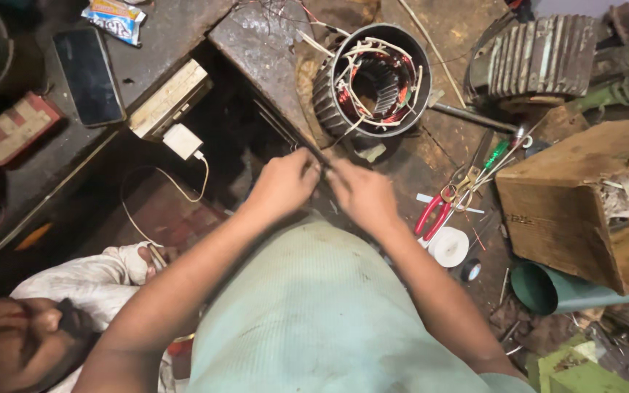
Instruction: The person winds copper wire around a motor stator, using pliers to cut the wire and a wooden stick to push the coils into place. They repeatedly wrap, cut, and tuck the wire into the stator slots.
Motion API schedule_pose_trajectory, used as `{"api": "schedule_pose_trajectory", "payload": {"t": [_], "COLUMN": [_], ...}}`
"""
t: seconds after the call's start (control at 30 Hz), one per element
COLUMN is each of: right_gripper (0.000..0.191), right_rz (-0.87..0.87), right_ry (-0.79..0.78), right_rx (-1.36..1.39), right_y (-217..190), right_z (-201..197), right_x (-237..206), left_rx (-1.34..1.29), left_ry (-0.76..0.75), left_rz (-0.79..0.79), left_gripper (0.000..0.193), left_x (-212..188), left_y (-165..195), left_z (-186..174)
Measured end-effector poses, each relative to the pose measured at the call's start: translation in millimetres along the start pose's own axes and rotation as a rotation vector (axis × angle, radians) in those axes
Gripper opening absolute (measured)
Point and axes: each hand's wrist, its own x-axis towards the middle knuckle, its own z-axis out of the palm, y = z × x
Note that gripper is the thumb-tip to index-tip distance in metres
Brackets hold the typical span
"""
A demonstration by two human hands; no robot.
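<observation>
My left hand [283, 182] and my right hand [362, 193] meet in front of my chest, fingers pinched together on a thin dark wire or strip [323, 161] held between them. Just beyond them on the dirty workbench [256, 36] stands a ribbed motor stator [373, 81], open end up, with copper windings and pale insulation strips sticking out. What exactly the fingers grip is small and blurred.
Red-handled pliers [431, 215], scissors [461, 180], a green screwdriver [495, 154] and a white tape roll [449, 246] lie right. A wooden box [576, 204], finned motor housing [536, 54], green pipe [547, 289]. Left: phone [89, 76], charger [182, 140]. Another person [45, 320] crouches lower left.
</observation>
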Motion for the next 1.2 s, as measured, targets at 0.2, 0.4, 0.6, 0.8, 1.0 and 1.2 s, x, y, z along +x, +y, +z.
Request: {"api": "schedule_pose_trajectory", "payload": {"t": [0.2, 0.4, 0.6, 0.8, 1.0, 1.2], "right_gripper": [0.017, 0.016, 0.014, 0.015, 0.019, 0.015], "right_rz": [0.048, 0.025, 0.015, 0.092, 0.003, -0.004], "right_ry": [-0.070, -0.079, -0.047, 0.003, 0.009, -0.039], "right_rx": [-0.192, -0.222, -0.112, -0.074, -0.215, -0.132], "right_y": [-1.8, -4.5, 3.8, 2.2, -1.5, 4.3], "right_z": [-12.6, -4.6, 1.5, -8.2, -11.2, -1.7], "right_x": [1.9, 4.1, -2.2, 4.2, 2.7, -2.2], "left_rx": [-0.395, 0.151, 0.285, -0.351, -0.088, 0.084], "left_ry": [0.010, 0.062, 0.113, -0.140, 0.061, -0.007], "left_rz": [-0.081, 0.302, 0.307, -0.148, 0.140, 0.269], "left_gripper": [0.032, 0.052, 0.034, 0.019, 0.032, 0.053], "left_x": [-6.0, -10.5, -13.3, 2.1, -6.5, -8.2], "left_y": [4.6, -2.2, -6.6, -1.8, -4.0, 0.4], "left_z": [-24.0, -28.1, -9.5, -2.4, -20.8, -27.1]}}
